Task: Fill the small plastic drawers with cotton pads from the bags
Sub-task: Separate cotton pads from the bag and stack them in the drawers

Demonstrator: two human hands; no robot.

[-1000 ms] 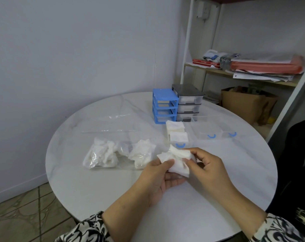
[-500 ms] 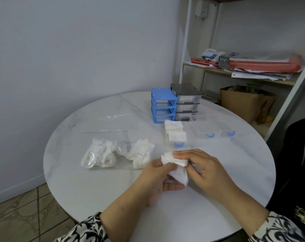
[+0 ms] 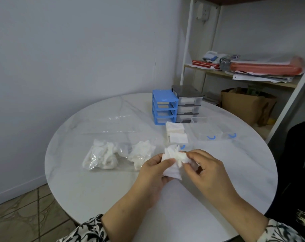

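Held above the near half of the round table [image 3: 99,193]: a bunch of cotton pads [image 3: 172,161], gripped from below by the left hand [image 3: 153,173], thumb curled over the wad. Pinched at its right edge by the right hand [image 3: 207,172], fingers bent round the cotton. Lay just behind: an open drawer [image 3: 177,135] packed with pads. Sat to the left: a clear bag [image 3: 102,154] of pads. Stood at the back, side by side: a blue drawer unit [image 3: 164,107] and a grey one [image 3: 188,103].
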